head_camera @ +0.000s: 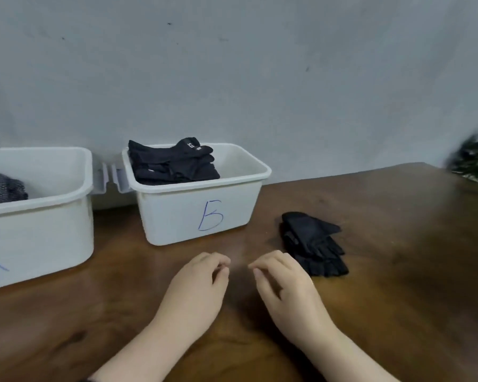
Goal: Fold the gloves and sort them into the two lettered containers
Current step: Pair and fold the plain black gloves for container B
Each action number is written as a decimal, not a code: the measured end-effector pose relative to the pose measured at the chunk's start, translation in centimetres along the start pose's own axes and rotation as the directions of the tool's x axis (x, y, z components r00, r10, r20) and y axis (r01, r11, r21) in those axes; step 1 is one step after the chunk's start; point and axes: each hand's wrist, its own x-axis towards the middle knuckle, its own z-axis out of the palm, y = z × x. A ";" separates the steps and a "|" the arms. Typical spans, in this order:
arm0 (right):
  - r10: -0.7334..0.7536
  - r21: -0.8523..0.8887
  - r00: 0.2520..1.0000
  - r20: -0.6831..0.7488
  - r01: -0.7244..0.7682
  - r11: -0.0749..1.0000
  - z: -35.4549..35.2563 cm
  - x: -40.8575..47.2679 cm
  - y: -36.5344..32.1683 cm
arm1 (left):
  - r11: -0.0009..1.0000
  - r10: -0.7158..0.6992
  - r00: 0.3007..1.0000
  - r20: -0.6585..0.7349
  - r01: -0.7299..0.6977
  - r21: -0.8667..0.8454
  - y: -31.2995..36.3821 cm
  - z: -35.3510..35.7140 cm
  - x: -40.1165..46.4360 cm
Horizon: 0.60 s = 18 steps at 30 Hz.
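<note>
Table: brown wooden tabletop.
Bins: white plastic bin marked B holds stacked black gloves.
Loose item: black fingerless gloves, just beside right hand.
Left hand: palm down, fingers loosely curled, holding nothing.
Right hand: same.

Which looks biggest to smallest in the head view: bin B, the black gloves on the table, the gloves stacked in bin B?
1. bin B
2. stacked gloves
3. table gloves: close to the stack and nearer, so unsure.
</note>
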 end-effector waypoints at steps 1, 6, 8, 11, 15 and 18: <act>0.018 -0.014 0.999 -0.027 -0.018 1.000 -0.9 -0.4 1.0 | 0.998 0.035 0.998 0.043 -0.037 0.055 0.4 0.6 -0.2; 0.275 -0.108 0.948 -0.162 -0.294 0.950 -3.4 -0.3 5.6 | 0.989 0.062 0.992 0.112 -0.076 0.129 2.7 3.1 -1.0; 0.412 -0.136 0.907 -0.092 -0.421 0.897 -3.7 0.5 7.0 | 0.987 0.064 0.992 0.106 -0.078 0.138 3.0 3.4 -1.0; 0.480 -0.196 0.876 0.039 -0.464 0.864 -3.7 2.0 8.2 | 0.986 0.068 0.995 0.078 -0.079 0.147 3.0 3.3 -1.0; 0.483 -0.267 0.874 0.047 -0.455 0.850 -3.1 2.7 9.0 | 0.988 0.062 0.996 0.063 -0.070 0.135 2.8 3.0 -0.9; 0.506 -0.227 0.862 -0.003 -0.494 0.839 -3.2 2.8 9.1 | 0.988 0.058 0.997 0.059 -0.066 0.140 2.6 3.0 -0.8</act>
